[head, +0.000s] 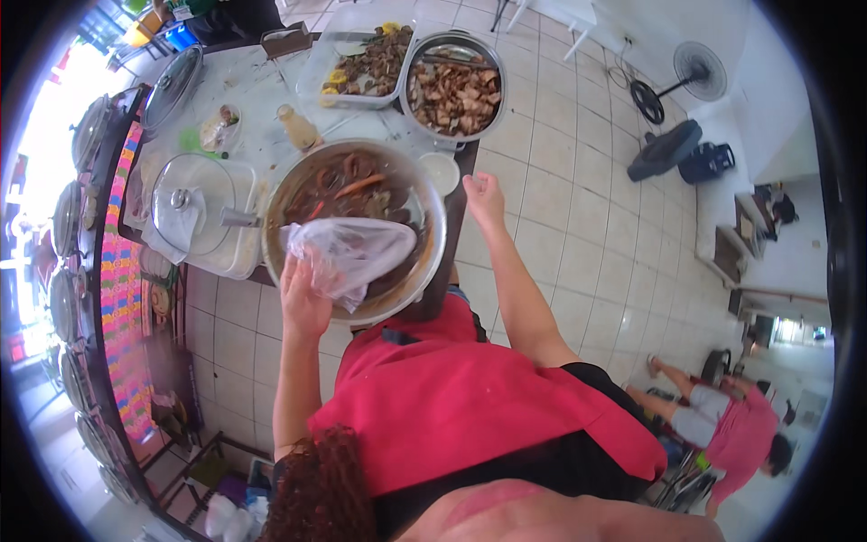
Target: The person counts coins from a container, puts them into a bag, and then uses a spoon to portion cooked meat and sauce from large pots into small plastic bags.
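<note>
My left hand grips a clear plastic bag, held over the near side of a large round metal basin. Dark stewed food in brown sauce fills part of the basin, and the bag hides some of it. An orange-brown strip lies on top of the food. Off the basin's right side, my right hand is raised with its fingers partly curled; I see nothing in it. Closest to that hand is a small round white container at the table's edge.
Beyond the basin stand a plastic tub of meat, an oval metal tray of chopped meat and a bottle. A glass lid rests over a white tub at left. A fan and a person are to the right.
</note>
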Tool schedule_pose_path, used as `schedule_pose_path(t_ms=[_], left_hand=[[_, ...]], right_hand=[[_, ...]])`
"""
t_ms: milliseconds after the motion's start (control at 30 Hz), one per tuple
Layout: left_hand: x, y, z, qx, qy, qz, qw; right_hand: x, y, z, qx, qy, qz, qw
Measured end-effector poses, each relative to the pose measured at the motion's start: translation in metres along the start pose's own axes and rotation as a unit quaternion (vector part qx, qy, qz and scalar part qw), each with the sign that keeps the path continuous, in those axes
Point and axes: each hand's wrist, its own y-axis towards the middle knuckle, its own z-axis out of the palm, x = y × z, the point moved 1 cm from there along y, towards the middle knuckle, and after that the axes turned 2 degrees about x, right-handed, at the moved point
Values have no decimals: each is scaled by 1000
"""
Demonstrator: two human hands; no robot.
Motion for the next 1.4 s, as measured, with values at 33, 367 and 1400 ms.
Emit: schedule_pose_path(t_ms=[33, 367, 1400], left_hand=[[2, 10, 19, -45, 96, 26, 994], [49, 88, 68, -199, 259, 109, 939], [195, 200, 82, -370, 42, 241, 896]], right_hand=[[-21, 20, 4, -60, -103, -17, 993], [-9, 50, -40, 91, -274, -159, 944], [112, 149, -138, 651, 17, -261, 713]])
